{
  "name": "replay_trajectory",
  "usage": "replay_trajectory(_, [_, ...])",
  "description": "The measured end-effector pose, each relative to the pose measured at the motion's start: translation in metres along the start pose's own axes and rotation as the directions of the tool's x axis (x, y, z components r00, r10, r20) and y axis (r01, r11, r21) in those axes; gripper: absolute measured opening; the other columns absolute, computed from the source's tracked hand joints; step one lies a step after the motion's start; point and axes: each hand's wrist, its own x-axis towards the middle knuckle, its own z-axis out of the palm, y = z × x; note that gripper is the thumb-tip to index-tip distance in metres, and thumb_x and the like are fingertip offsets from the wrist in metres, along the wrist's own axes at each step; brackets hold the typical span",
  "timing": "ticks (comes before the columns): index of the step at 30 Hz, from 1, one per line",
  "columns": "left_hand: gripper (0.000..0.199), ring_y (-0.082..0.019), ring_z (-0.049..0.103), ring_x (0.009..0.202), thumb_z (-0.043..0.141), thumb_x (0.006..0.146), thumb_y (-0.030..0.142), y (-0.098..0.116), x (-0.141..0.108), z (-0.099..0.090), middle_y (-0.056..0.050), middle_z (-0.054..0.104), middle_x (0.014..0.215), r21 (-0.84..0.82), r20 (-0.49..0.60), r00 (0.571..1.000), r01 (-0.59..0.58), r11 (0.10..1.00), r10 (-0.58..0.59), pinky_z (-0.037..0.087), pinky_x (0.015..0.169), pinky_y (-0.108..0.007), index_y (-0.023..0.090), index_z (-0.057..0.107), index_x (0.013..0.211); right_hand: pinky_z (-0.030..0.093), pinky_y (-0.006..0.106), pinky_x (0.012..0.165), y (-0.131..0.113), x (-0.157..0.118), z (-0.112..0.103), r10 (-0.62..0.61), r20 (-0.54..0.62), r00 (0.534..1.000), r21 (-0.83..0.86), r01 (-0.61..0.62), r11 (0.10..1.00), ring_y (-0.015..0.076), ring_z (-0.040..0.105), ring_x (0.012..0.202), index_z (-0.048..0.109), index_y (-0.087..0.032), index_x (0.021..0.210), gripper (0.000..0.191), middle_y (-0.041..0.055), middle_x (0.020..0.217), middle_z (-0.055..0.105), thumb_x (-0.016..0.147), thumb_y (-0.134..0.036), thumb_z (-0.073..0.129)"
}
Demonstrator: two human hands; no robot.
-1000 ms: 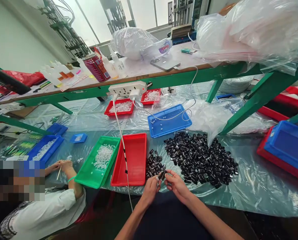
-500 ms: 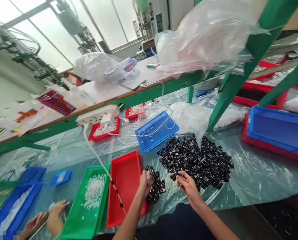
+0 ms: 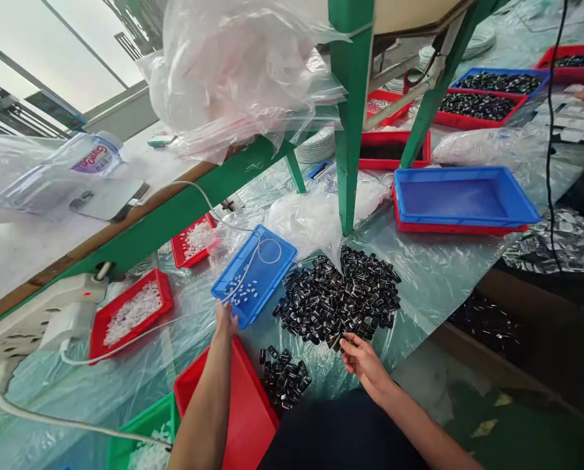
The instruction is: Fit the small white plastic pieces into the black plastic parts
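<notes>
My left hand (image 3: 226,321) is at the near left corner of a blue tray (image 3: 272,261), its fingers parted and partly out of sight. Small white pieces (image 3: 243,290) lie scattered in the tray just beyond the fingertips. At the near edge of a big heap of small black pieces (image 3: 340,294), my right hand (image 3: 365,367) is closed, thumb and fingers pinching a small black piece (image 3: 337,341). A smaller pile of black pieces (image 3: 284,377) lies between my forearms, beside a red tray (image 3: 252,408) partly covered by my left arm.
A white cable (image 3: 201,189) runs across the blue tray from the shelf. Red trays of white pieces (image 3: 134,313) stand at left, near a power strip (image 3: 42,320). A green shelf post (image 3: 348,130) rises behind the heap. Stacked blue and red trays (image 3: 468,196) stand at right.
My left hand has moved forward from beside the smaller pile to the blue tray, where more white pieces now show. My right hand stays by the heap. The view has swung right.
</notes>
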Motion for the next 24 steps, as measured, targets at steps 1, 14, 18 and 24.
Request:
replay_trajectory(1, [0.023, -0.024, 0.047, 0.126, 0.044, 0.093, 0.035, -0.007, -0.011, -0.004, -0.011, 0.061, 0.111, 0.041, -0.023, 1.0, 0.005, 0.999, -0.004, 0.036, 0.106, -0.041, 0.017, 0.057, 0.096, 0.026, 0.022, 0.046, 0.002, 0.001, 0.001, 0.018, -0.001, 1.0, 0.017, -0.018, 1.0, 0.0108, 0.045, 0.051, 0.059, -0.021, 0.089, 0.046, -0.0059, 0.054, 0.05, 0.059, -0.044, 0.085])
replay_trajectory(14, [0.05, -0.009, 0.042, 0.037, 0.064, 0.065, 0.066, -0.184, -0.243, -0.058, 0.002, 0.052, 0.05, 0.064, 0.412, 0.842, 0.356, 0.932, -0.35, 0.02, 0.039, -0.021, 0.018, 0.054, 0.071, 0.017, 0.02, 0.039, 0.052, -0.004, 0.035, 0.084, 0.245, 0.966, -0.3, -0.007, 0.954, 0.0066, 0.038, 0.039, 0.057, -0.02, 0.08, 0.053, -0.0068, 0.051, 0.053, 0.05, -0.054, 0.085])
replay_trajectory(18, [0.039, -0.004, 0.029, 0.034, 0.063, 0.065, 0.055, -0.179, -0.257, -0.072, 0.005, 0.044, 0.047, -0.008, 0.394, 0.833, 0.425, 0.905, -0.388, 0.012, 0.041, -0.021, 0.019, 0.047, 0.065, 0.018, 0.019, 0.038, 0.072, -0.009, 0.033, 0.199, 0.299, 0.933, -0.361, -0.083, 0.929, 0.0062, 0.037, 0.038, 0.056, -0.019, 0.085, 0.058, -0.0063, 0.051, 0.055, 0.051, -0.057, 0.084])
replay_trajectory(24, [0.034, -0.003, 0.027, 0.037, 0.064, 0.069, 0.047, -0.174, -0.274, -0.082, 0.006, 0.044, 0.055, -0.137, 0.485, 0.784, 0.505, 0.852, -0.387, 0.01, 0.043, -0.02, 0.019, 0.045, 0.072, 0.019, 0.018, 0.037, 0.076, -0.015, 0.028, 0.267, 0.366, 0.891, -0.401, -0.108, 0.91, 0.0053, 0.036, 0.039, 0.054, -0.018, 0.09, 0.06, -0.0053, 0.053, 0.058, 0.056, -0.058, 0.082])
